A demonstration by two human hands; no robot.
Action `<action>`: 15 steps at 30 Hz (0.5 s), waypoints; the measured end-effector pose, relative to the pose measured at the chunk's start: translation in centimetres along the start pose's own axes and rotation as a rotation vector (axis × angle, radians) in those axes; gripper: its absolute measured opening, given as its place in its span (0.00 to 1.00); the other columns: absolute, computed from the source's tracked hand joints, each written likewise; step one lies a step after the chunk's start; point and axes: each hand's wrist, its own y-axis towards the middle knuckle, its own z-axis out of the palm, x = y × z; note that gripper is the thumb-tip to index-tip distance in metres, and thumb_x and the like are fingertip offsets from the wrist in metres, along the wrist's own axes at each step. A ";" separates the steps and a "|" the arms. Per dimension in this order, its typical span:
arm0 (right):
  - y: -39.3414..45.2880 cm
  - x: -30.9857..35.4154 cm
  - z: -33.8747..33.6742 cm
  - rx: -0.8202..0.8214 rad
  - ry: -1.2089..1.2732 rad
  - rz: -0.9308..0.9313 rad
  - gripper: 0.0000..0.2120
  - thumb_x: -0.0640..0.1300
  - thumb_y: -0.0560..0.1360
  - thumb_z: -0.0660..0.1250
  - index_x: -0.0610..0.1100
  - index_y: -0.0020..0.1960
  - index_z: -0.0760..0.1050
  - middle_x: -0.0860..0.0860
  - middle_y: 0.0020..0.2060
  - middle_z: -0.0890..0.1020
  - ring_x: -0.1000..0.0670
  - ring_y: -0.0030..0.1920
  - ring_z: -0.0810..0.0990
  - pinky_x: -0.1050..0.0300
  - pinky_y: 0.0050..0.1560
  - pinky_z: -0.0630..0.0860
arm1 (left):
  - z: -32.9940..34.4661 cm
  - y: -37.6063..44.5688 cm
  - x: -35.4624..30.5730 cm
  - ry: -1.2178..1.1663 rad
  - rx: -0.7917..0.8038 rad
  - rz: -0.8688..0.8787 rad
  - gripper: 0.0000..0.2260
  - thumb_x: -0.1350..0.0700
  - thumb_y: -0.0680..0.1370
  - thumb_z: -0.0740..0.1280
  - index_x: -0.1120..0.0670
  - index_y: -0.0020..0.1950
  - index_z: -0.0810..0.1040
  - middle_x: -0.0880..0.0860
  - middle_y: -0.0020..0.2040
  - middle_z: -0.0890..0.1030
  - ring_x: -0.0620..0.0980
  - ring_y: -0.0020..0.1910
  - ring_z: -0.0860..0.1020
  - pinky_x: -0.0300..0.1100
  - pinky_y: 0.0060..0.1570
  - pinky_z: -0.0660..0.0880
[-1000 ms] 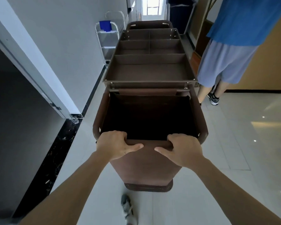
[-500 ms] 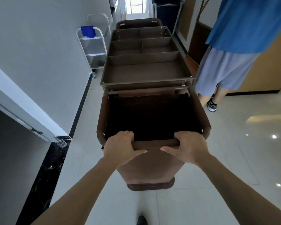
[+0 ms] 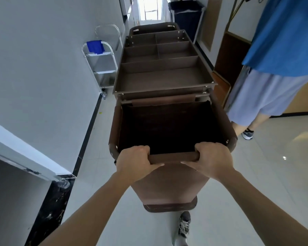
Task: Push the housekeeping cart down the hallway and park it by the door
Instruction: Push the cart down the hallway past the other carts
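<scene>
A brown housekeeping cart [image 3: 164, 82] fills the middle of the hallway, pointing away from me. Its top tray is split into several empty compartments, and an open dark laundry bag hangs at the near end. My left hand [image 3: 135, 161] and my right hand [image 3: 211, 159] both grip the brown handle bar [image 3: 172, 156] at the bag's near edge, thumbs under it. A brown door [image 3: 229, 59] stands on the right wall, just past the cart's tray.
A person in a blue shirt and grey shorts [image 3: 267, 93] stands close to the cart's right side. A small white trolley [image 3: 101, 63] with a blue cloth sits against the left wall. A dark bin [image 3: 187, 16] stands far down on the right. My shoe [image 3: 184, 226] is behind the cart.
The cart and I have rolled forward down the hallway. The white trolley and the standing person are nearer, and the left doorway frame has slid back toward me. Both hands keep their grip.
</scene>
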 end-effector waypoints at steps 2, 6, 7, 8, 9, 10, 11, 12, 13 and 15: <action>3.5 -0.5 0.4 -0.024 0.004 -0.002 0.29 0.80 0.66 0.58 0.54 0.30 0.64 0.58 0.25 0.70 0.58 0.25 0.68 0.62 0.28 0.59 | 0.5 3.5 1.1 0.002 -0.004 -0.012 0.28 0.19 0.66 0.52 0.42 0.36 0.70 0.39 0.30 0.71 0.40 0.29 0.72 0.34 0.33 0.75; 10.2 -1.7 0.8 0.029 -0.004 0.007 0.28 0.79 0.68 0.62 0.56 0.32 0.59 0.58 0.27 0.66 0.59 0.27 0.64 0.63 0.31 0.56 | 0.9 9.9 2.9 0.005 0.023 -0.020 0.25 0.20 0.67 0.53 0.41 0.35 0.69 0.38 0.29 0.71 0.40 0.29 0.72 0.31 0.33 0.68; 11.8 -2.1 1.1 0.053 -0.001 -0.001 0.28 0.79 0.69 0.61 0.56 0.33 0.60 0.58 0.28 0.66 0.59 0.29 0.65 0.62 0.33 0.59 | 1.1 11.5 3.3 0.000 0.019 -0.023 0.24 0.21 0.66 0.54 0.40 0.34 0.67 0.37 0.29 0.70 0.40 0.28 0.71 0.30 0.32 0.66; 13.6 -2.6 1.5 0.068 0.007 -0.001 0.27 0.80 0.69 0.59 0.56 0.35 0.62 0.58 0.28 0.66 0.58 0.29 0.65 0.61 0.35 0.62 | 1.2 13.2 3.7 -0.006 0.010 -0.028 0.24 0.20 0.66 0.55 0.41 0.32 0.66 0.38 0.28 0.69 0.40 0.27 0.71 0.31 0.31 0.66; 15.4 -3.0 1.7 0.069 0.015 0.001 0.27 0.80 0.69 0.59 0.56 0.35 0.63 0.58 0.28 0.65 0.59 0.29 0.64 0.60 0.36 0.62 | 1.3 15.0 4.0 -0.011 0.004 -0.033 0.24 0.20 0.66 0.55 0.41 0.31 0.65 0.38 0.27 0.69 0.39 0.26 0.71 0.31 0.30 0.66; 17.2 -3.4 1.9 0.061 0.018 0.002 0.27 0.80 0.69 0.58 0.56 0.36 0.64 0.58 0.28 0.65 0.59 0.28 0.63 0.60 0.35 0.63 | 1.3 16.7 4.3 -0.012 -0.005 -0.037 0.25 0.20 0.65 0.56 0.41 0.31 0.64 0.38 0.26 0.69 0.39 0.26 0.70 0.31 0.29 0.66; 19.0 -3.8 2.2 0.056 0.014 -0.003 0.27 0.80 0.68 0.58 0.56 0.35 0.64 0.58 0.27 0.66 0.59 0.27 0.64 0.59 0.34 0.63 | 1.3 18.3 4.6 -0.009 -0.024 -0.037 0.25 0.20 0.65 0.57 0.41 0.30 0.63 0.38 0.25 0.67 0.38 0.25 0.69 0.31 0.28 0.64; 20.7 -4.2 2.4 0.056 0.008 -0.011 0.27 0.80 0.68 0.58 0.56 0.35 0.65 0.58 0.27 0.66 0.58 0.27 0.65 0.59 0.33 0.63 | 1.2 19.9 5.0 -0.001 -0.047 -0.038 0.25 0.21 0.65 0.59 0.41 0.29 0.62 0.38 0.24 0.65 0.38 0.23 0.67 0.30 0.27 0.60; 22.3 -4.5 2.6 0.055 0.009 -0.019 0.27 0.80 0.68 0.59 0.56 0.35 0.65 0.58 0.27 0.66 0.58 0.27 0.65 0.59 0.32 0.64 | 1.2 21.5 5.3 0.005 -0.058 -0.045 0.26 0.21 0.65 0.61 0.42 0.28 0.61 0.38 0.23 0.64 0.38 0.22 0.66 0.30 0.26 0.57; 25.6 -5.3 3.0 0.046 0.017 -0.032 0.27 0.80 0.68 0.59 0.55 0.35 0.66 0.58 0.27 0.68 0.58 0.28 0.68 0.59 0.32 0.68 | 1.3 24.8 5.9 0.010 -0.068 -0.055 0.26 0.21 0.65 0.63 0.42 0.27 0.61 0.38 0.21 0.63 0.38 0.20 0.66 0.30 0.25 0.55</action>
